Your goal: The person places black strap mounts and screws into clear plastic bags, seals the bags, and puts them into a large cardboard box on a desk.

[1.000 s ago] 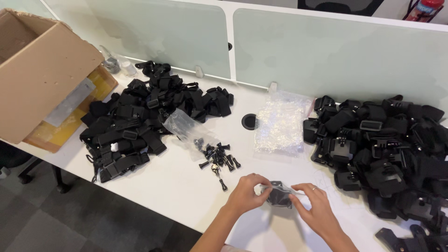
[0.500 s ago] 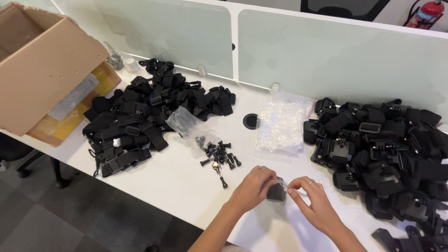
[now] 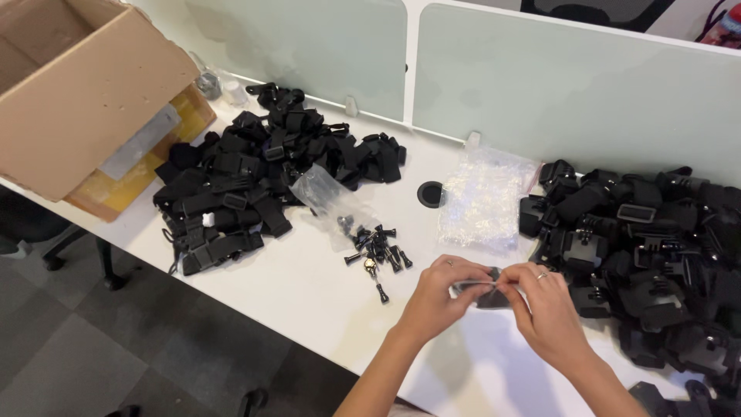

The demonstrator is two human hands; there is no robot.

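You have a small clear bag (image 3: 480,292) with a dark part inside pinched between your left hand (image 3: 437,303) and right hand (image 3: 545,309), both grips clenched on its top edge, just right of the loose black screws (image 3: 376,249) on the worktop (image 3: 293,293). You seem mid-opening; next, part that edge carefully.

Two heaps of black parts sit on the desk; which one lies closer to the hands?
The right-hand heap of black mounts: it lies right beside the right hand, whereas the left heap of straps lies beyond the loose screws.
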